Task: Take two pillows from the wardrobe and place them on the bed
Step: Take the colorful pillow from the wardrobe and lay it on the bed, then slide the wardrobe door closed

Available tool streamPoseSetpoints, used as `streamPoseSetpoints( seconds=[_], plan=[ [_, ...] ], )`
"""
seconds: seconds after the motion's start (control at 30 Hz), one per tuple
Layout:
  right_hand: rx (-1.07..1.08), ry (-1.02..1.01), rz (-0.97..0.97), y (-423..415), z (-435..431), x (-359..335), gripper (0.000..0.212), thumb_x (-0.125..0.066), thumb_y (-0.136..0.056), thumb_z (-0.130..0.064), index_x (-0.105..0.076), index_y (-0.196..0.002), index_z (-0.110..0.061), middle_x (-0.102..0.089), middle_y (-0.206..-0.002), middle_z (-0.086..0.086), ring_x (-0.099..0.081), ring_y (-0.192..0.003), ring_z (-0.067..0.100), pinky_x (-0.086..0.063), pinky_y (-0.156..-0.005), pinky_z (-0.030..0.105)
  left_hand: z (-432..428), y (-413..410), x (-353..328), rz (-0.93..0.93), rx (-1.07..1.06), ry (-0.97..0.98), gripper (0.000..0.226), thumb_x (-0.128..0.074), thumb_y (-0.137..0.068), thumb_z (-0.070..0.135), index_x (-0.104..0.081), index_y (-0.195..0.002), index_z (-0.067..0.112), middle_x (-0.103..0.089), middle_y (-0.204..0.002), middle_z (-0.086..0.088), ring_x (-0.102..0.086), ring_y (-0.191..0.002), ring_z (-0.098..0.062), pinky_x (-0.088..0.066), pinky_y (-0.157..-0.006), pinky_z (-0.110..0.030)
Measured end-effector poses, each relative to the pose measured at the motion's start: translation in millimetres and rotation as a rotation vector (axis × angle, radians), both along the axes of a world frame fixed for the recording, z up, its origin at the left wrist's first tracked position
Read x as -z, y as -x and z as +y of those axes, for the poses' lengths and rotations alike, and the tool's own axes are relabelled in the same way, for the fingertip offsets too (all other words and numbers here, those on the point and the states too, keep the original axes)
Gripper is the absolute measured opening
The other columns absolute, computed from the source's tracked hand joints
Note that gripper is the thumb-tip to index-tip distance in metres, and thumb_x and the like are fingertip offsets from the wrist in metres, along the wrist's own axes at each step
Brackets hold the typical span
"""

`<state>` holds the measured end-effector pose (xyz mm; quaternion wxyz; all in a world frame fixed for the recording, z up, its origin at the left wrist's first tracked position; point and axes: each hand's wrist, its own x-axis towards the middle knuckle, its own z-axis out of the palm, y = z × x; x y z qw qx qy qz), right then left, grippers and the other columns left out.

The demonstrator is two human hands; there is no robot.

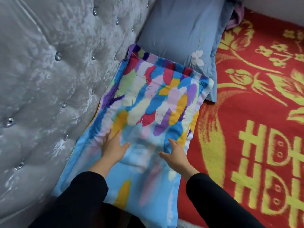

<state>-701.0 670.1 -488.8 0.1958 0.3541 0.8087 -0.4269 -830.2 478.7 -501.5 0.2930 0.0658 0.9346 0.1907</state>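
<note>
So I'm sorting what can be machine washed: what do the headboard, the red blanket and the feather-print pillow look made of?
Headboard: silvery crushed velvet, judging by its mottled sheen, tufted with glinting crystal-like studs. Red blanket: thick fuzzy pile, probably fleece or acrylic. Feather-print pillow: smooth woven cover, likely cotton or polyester; matte with soft creases.

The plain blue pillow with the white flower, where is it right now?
In the head view the plain blue pillow lies top centre, against the grey tufted headboard, its near end under the feather-print pillow, the red blanket to its right.
</note>
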Motion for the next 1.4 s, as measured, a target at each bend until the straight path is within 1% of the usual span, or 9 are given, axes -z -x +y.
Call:
streamPoseSetpoints(
  seconds=[0.13, 0.23, 0.4, 0.57, 0.67, 0.8, 1.0, 1.23, 1.4],
  plan=[
    [-0.189, -0.115, 0.085, -14.9, -5.9, -25.9, 0.067, -0.063, -0.087, -0.028, -0.032, -0.143, -0.01, -0.036, -0.147, 0.01, -0.036, -0.133, 0.025, -0.033, -0.104, 0.033, 16.1, -41.7, -32.5, 0.089, -0.028, -0.14, 0.054, -0.061, -0.084, 0.025, -0.045, -0.134, 0.01, -0.029, -0.151, -0.019, -0.026, -0.14, -0.028, -0.022, -0.115, -0.036],
    [-0.405, -0.248, 0.146, -38.5, -7.7, -49.1, 0.063, -0.058, -0.089, -0.029, -0.031, -0.144, -0.012, -0.037, -0.145, 0.008, -0.038, -0.13, 0.027, -0.04, -0.101, 0.04, 21.7, -82.7, -56.6, 0.156, -0.065, -0.209, 0.043, -0.057, -0.087, 0.022, -0.052, -0.128, 0.012, -0.038, -0.147, -0.013, -0.033, -0.137, -0.024, -0.027, -0.111, -0.033],
    [-0.652, -0.455, 0.277, -101.8, -12.4, -86.9, 0.057, -0.053, -0.09, -0.033, -0.033, -0.14, -0.015, -0.04, -0.14, 0.006, -0.035, -0.129, 0.027, -0.039, -0.096, 0.043, 19.0, -173.3, -94.9, 0.268, -0.164, -0.217, 0.04, -0.055, -0.087, 0.025, -0.054, -0.126, 0.015, -0.041, -0.147, -0.008, -0.037, -0.134, -0.022, -0.031, -0.109, -0.034],
    [-0.839, -0.5, 0.366, -197.0, -23.8, -122.2, 0.055, -0.053, -0.09, -0.035, -0.035, -0.137, -0.015, -0.04, -0.14, 0.006, -0.036, -0.127, 0.028, -0.036, -0.096, 0.046, -0.1, -301.9, -134.2, 0.335, -0.346, -0.215, 0.043, -0.051, -0.089, 0.029, -0.049, -0.13, 0.015, -0.037, -0.149, -0.006, -0.031, -0.137, -0.02, -0.028, -0.111, -0.034],
    [-0.955, -0.521, 0.417, -259.1, -36.3, -144.6, 0.056, -0.054, -0.089, -0.036, -0.035, -0.138, -0.015, -0.039, -0.142, 0.006, -0.035, -0.129, 0.027, -0.036, -0.098, 0.046, -14.9, -391.0, -155.6, 0.443, -0.471, -0.217, 0.038, -0.049, -0.09, 0.027, -0.054, -0.125, 0.015, -0.044, -0.144, -0.002, -0.038, -0.132, -0.019, -0.033, -0.106, -0.032],
    [-1.084, -0.509, 0.488, -336.6, -64.4, -174.9, 0.056, -0.054, -0.088, -0.037, -0.036, -0.137, -0.016, -0.039, -0.141, 0.006, -0.035, -0.129, 0.027, -0.036, -0.1, 0.047, -39.3, -496.2, -184.0, 0.511, -0.558, -0.166, 0.038, -0.049, -0.089, 0.029, -0.055, -0.125, 0.018, -0.047, -0.142, -0.003, -0.04, -0.131, -0.02, -0.034, -0.108, -0.033],
    [-1.301, -0.498, 0.574, -434.4, -133.0, -204.7, 0.051, -0.055, -0.085, -0.038, -0.043, -0.13, -0.016, -0.044, -0.135, 0.005, -0.039, -0.125, 0.027, -0.037, -0.098, 0.046, -100.0, -627.7, -211.0, 0.598, -0.695, -0.128, 0.036, -0.054, -0.086, 0.025, -0.058, -0.12, 0.014, -0.059, -0.128, -0.006, -0.052, -0.118, -0.023, -0.041, -0.098, -0.032],
    [-1.525, -0.464, 0.693, -563.5, -252.0, -225.3, 0.043, -0.055, -0.085, -0.037, -0.048, -0.122, -0.015, -0.051, -0.128, 0.007, -0.044, -0.119, 0.03, -0.039, -0.093, 0.045, -202.3, -793.7, -226.3, 0.62, -0.881, -0.011, 0.041, -0.053, -0.087, 0.03, -0.052, -0.126, 0.017, -0.054, -0.134, -0.004, -0.05, -0.121, -0.024, -0.046, -0.095, -0.037],
    [-1.714, -0.458, 0.79, -673.7, -360.6, -238.5, 0.04, -0.054, -0.087, -0.036, -0.049, -0.121, -0.014, -0.053, -0.124, 0.009, -0.047, -0.115, 0.031, -0.039, -0.093, 0.045, -287.4, -933.0, -236.3, 0.605, -1.011, 0.113, 0.039, -0.055, -0.085, 0.029, -0.056, -0.121, 0.015, -0.058, -0.129, -0.006, -0.052, -0.117, -0.025, -0.046, -0.094, -0.037]
  ],
)
